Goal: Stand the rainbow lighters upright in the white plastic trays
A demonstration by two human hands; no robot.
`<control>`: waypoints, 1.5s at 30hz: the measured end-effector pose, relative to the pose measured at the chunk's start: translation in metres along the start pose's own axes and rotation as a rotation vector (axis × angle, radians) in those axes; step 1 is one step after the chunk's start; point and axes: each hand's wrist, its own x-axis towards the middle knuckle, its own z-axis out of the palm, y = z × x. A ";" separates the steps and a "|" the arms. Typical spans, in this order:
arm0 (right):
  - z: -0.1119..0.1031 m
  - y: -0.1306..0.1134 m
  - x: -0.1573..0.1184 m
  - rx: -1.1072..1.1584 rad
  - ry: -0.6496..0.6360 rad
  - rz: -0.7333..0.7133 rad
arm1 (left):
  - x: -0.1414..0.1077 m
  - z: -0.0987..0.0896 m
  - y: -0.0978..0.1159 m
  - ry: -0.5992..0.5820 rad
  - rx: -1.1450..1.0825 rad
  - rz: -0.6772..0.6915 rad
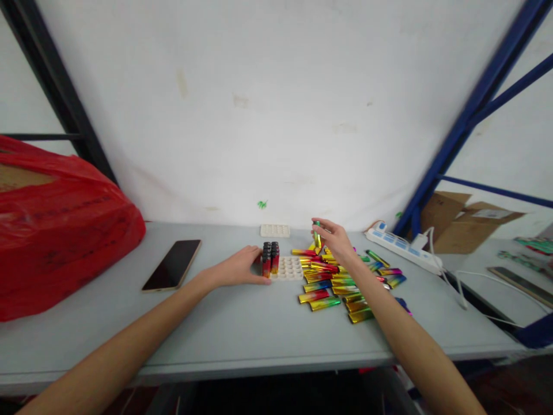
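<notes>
Between the thumb and fingertips of the right hand I can see a slim, shiny green-and-gold tube, pinched nearly upright and raised above the far side of the heap. The left hand lies low on the table, thumb and fingers spread apart around the left end of a cream-coloured rectangular tray with round holes; whether they press on it, I can't tell from here. Within that hand's curve, a small block of red, black-topped tubes stands upright at the left end of the tray, and the holes further right are bare.

Just right of the tray, under the right forearm, spreads a loose heap of metallic tubes in gold, red, green and blue, lying at various angles. A second cream tray sits behind, near the white wall.

Farther out on the grey table, a dark-screened phone lies left of the left hand, with a bulging red plastic bag beyond it. To the right of the heap are a white power strip and, past the blue metal frame, an open brown cardboard box.
</notes>
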 end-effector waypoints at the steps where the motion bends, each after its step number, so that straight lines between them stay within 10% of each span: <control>1: 0.007 -0.001 -0.004 -0.005 -0.036 0.019 | 0.000 0.000 0.000 0.001 -0.003 0.006; 9: 0.046 -0.003 -0.035 -0.120 -0.344 -0.009 | 0.000 0.001 -0.001 0.000 -0.018 0.034; 16: 0.066 -0.002 -0.055 -0.616 -0.153 -0.327 | -0.001 0.000 -0.001 0.007 -0.026 0.057; 30: 0.067 0.004 -0.055 -0.758 -0.149 -0.319 | 0.000 0.002 -0.002 0.030 -0.040 0.068; 45: 0.067 0.007 -0.054 -1.119 -0.414 -0.399 | -0.001 0.002 -0.001 0.037 -0.035 0.076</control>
